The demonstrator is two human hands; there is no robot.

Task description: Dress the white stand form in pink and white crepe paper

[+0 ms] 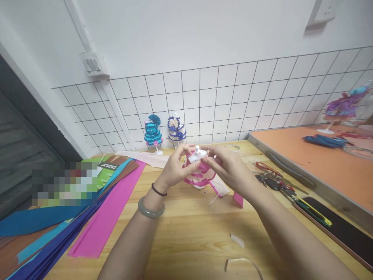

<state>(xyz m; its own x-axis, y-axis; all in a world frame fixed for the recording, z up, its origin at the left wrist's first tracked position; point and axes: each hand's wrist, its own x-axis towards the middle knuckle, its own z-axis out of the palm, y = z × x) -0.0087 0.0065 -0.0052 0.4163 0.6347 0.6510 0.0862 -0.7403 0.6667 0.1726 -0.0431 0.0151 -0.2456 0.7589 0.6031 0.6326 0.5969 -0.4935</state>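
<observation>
Forearms: both come in from the bottom edge; the left wrist wears a green bangle (150,210) and a black hair tie (159,190).
Scraps: white paper curls (241,264) lie on the wood just left of the right forearm.
Surface: the pale wood surface (186,233) meets a raised orange board (320,159) on its right side.
Paper stack: a fan of blue, brown and green sheets (37,233) covers the left corner, with a pink sheet (101,221) along its right edge.
Wall: white, with a wire grid (218,97) running along its foot. A teal paper figure (152,134) and a blue-and-white paper figure (176,130) stand on stems before it.
Right edge: the keys (274,181) and a dark phone (340,229) lie close to the board; a purple paper figure (344,107), blurred, stands on the board.
Open room: bare wood runs from the pink sheet across to the phone, in front of the hands.
Left hand (175,167): fingers closed on the left side of the pink paper figure (199,177).
Right hand (230,167): fingertips pinched on its upper right side.
Pink paper figure: at the middle of the surface, upright between both hands. It shows white ruffled layers edged in pink and a white knob (197,153) on top. Whether its base rests on the wood cannot be told.
</observation>
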